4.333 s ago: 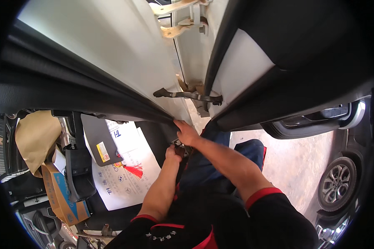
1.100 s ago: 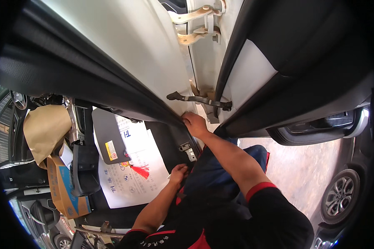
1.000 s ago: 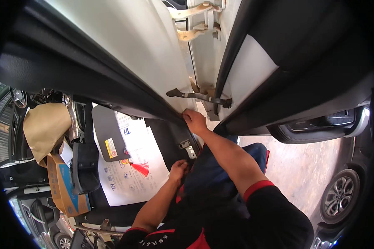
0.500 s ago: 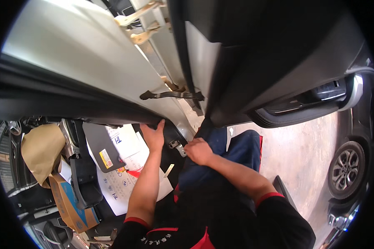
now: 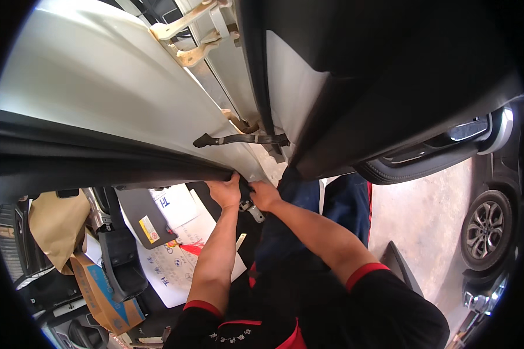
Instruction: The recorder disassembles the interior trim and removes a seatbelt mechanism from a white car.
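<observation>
My left hand (image 5: 226, 192) is at the near right end of the long, black, ridged trim strip (image 5: 99, 152), which runs from the far left down along the white painted metal body panel (image 5: 128, 75). Its thumb stands up against the strip's end and its fingers are partly spread, but their tips are hidden, so I can't tell whether they pinch anything. My right hand (image 5: 265, 195) is just to the right, fingers loosely curled at the panel's lower edge, close above the silver metal bracket (image 5: 255, 215); I can't tell if it grips. I judge the strip light for its length, springy rather than rigid, fairly smooth, and likely to crease or mark if bent sharply. Its exposed end looks the best hold, thumb on the face, fingers behind, with the panel's thin-looking edge treated warily.
</observation>
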`<control>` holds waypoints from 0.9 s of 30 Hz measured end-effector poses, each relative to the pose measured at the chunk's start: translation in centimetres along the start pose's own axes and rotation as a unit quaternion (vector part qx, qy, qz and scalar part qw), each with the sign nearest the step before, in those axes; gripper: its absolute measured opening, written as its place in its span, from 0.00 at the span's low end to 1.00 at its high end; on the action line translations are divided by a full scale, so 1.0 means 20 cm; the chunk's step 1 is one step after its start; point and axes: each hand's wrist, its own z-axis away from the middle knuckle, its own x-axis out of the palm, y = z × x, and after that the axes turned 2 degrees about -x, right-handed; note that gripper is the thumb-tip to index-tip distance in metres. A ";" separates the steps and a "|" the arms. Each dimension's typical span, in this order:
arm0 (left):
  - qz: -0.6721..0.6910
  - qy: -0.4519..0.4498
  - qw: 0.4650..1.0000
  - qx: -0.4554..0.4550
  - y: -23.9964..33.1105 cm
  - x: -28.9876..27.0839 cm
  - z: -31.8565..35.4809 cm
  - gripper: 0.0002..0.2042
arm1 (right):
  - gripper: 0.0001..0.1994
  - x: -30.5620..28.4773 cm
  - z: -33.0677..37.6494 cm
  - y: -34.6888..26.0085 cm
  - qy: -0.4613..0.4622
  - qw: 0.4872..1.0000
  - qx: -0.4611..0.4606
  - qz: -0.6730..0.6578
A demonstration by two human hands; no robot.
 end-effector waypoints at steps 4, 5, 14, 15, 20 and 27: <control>-0.013 0.005 1.000 -0.001 -0.03 0.00 0.01 0.41 | 0.25 0.08 0.01 0.03 -0.022 1.000 -0.007 -0.009; -0.031 0.006 0.999 0.030 -0.03 0.00 0.01 0.41 | 0.25 0.10 0.01 0.03 -0.021 1.000 -0.001 -0.018; 0.001 -0.063 0.997 -0.053 -0.14 0.08 0.06 0.41 | 0.19 0.13 -0.07 0.07 0.127 0.979 0.002 -0.158; 0.001 -0.065 0.997 -0.029 -0.15 0.08 0.06 0.41 | 0.19 0.13 -0.10 0.07 0.120 0.981 -0.006 -0.155; -0.038 -0.071 0.997 0.017 -0.20 0.06 0.03 0.38 | 0.13 0.11 -0.24 0.07 0.140 0.969 -0.092 -0.180; 0.345 -0.197 0.915 -0.069 -0.21 -0.07 -0.08 0.29 | 0.12 0.06 -0.32 0.08 0.114 0.975 -0.116 -0.150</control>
